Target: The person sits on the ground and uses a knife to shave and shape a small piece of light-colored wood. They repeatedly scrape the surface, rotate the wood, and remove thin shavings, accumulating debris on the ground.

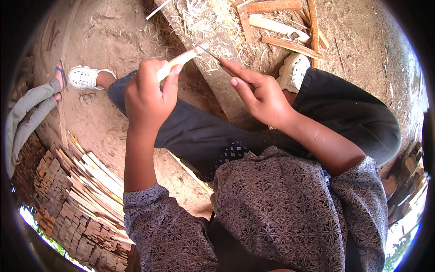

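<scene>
My left hand is closed around a pale, whittled piece of wood, whose far end points up and to the right. In my right hand is a knife, its handle partly hidden by the fingers. The thin dark knife blade slants up to the left and crosses close to the tip of the wood; whether it touches cannot be made out. Beneath both hands lies a long wooden plank, strewn with shavings at its far end.
Several cut wood pieces lie on the dirt floor at the far right. Long split strips and stacked wood blocks fill the lower left. Another person's legs are at the left edge. My white clogs rest either side of the plank.
</scene>
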Demonstrator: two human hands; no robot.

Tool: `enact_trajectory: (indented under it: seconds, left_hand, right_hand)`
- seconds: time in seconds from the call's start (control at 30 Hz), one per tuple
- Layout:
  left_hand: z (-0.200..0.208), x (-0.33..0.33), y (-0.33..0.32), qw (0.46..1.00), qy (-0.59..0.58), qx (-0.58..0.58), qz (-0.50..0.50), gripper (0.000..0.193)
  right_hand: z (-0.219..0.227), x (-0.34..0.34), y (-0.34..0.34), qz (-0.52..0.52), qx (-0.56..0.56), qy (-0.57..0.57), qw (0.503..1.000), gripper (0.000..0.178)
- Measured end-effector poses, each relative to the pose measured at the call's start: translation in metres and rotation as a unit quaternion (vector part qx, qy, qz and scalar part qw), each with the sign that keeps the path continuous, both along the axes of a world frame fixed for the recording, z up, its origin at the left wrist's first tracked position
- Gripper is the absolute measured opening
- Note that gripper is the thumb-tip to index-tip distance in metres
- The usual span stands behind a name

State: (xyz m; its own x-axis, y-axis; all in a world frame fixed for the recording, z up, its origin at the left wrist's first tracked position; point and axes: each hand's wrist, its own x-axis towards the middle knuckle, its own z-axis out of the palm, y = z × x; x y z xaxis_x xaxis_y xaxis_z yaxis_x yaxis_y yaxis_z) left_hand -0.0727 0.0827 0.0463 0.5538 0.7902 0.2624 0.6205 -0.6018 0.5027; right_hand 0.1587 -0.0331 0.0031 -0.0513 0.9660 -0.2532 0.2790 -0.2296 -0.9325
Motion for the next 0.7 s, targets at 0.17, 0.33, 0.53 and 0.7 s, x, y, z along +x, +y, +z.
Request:
enact_trajectory:
  seconds: [0.17, 0.33, 0.53, 0.7]
  left_hand:
    - [0.000, 0.003, -0.002, 1.000, 0.011, -0.003, 0.015, 0.027]
    - [-0.004, 0.004, -0.002, 1.000, -0.014, 0.021, 0.012, 0.027]
    - [0.001, 0.011, -0.006, 1.000, 0.002, 0.025, 0.016, 0.026]
    - [-0.003, 0.009, -0.013, 0.998, -0.020, 0.044, 0.025, 0.025]
  right_hand:
    - [-0.005, 0.008, 0.012, 0.048, -0.180, -0.061, 0.981, 0.042]
    - [0.009, 0.003, 0.012, 0.017, -0.019, 0.019, 1.000, 0.042]
    - [-0.012, 0.015, 0.018, 0.030, -0.186, -0.065, 0.980, 0.042]
    - [-0.003, 0.002, 0.008, 0.023, 0.004, 0.054, 0.998, 0.046]
